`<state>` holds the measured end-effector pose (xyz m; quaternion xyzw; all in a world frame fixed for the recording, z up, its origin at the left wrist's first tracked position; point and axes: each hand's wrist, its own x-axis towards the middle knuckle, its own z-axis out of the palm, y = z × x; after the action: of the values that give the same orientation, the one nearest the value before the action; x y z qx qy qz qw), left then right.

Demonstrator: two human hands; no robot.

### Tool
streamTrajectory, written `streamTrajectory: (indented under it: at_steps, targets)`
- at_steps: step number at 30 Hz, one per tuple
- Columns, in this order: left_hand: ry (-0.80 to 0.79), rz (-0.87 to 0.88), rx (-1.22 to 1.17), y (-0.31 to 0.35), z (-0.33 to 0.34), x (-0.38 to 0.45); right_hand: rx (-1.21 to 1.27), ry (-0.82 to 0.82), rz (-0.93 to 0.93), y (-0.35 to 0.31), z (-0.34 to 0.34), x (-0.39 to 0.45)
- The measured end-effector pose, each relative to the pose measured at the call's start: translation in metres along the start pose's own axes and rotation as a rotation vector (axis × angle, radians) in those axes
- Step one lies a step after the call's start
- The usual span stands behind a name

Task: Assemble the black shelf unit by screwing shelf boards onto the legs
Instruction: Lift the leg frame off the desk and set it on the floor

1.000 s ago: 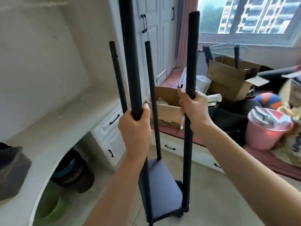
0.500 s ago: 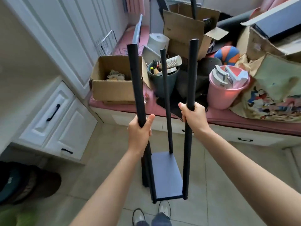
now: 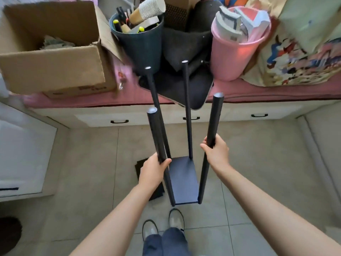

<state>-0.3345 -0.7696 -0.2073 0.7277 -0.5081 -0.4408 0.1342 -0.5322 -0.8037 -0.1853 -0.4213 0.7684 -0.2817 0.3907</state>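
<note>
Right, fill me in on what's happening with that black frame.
A person stands over a partly built black shelf unit on the tiled floor. The left hand grips the near left leg and the right hand grips the near right leg. All four legs stand up from a single bottom shelf board; no upper boards are fitted yet. A flat black piece lies on the floor to the left of the unit.

Bare to the elbow, no sleeves, rings or watch on left hand (image 3: 154,170) or right hand (image 3: 215,154). Below, dark blue trousers (image 3: 166,242) and 2 pale grey shoes (image 3: 176,218) with dark trim.
</note>
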Motion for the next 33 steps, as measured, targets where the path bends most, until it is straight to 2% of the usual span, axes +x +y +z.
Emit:
streamTrajectory:
  at_steps: [3,9,18,22,27,30,33]
  targets:
    - [0.022,-0.023,0.04,-0.029,0.043,0.016,-0.023,0.051,0.066,0.046,0.019,0.01]
    - [0.032,-0.005,-0.024,-0.061,0.106,0.034,-0.005,0.057,0.073,0.118,0.031,0.024]
    - [0.047,-0.153,-0.112,-0.092,0.16,0.053,0.138,0.03,0.093,0.177,0.05,0.044]
    - [0.011,-0.186,-0.13,-0.102,0.178,0.057,0.142,0.032,0.079,0.195,0.053,0.054]
    - [-0.075,-0.251,-0.298,-0.115,0.191,0.043,0.099,0.017,0.125,0.207,0.057,0.05]
    - [-0.16,-0.198,-0.232,-0.118,0.198,0.031,0.061,0.042,0.186,0.214,0.054,0.041]
    - [-0.205,-0.214,-0.144,-0.116,0.205,0.034,0.018,0.03,0.241,0.218,0.049,0.036]
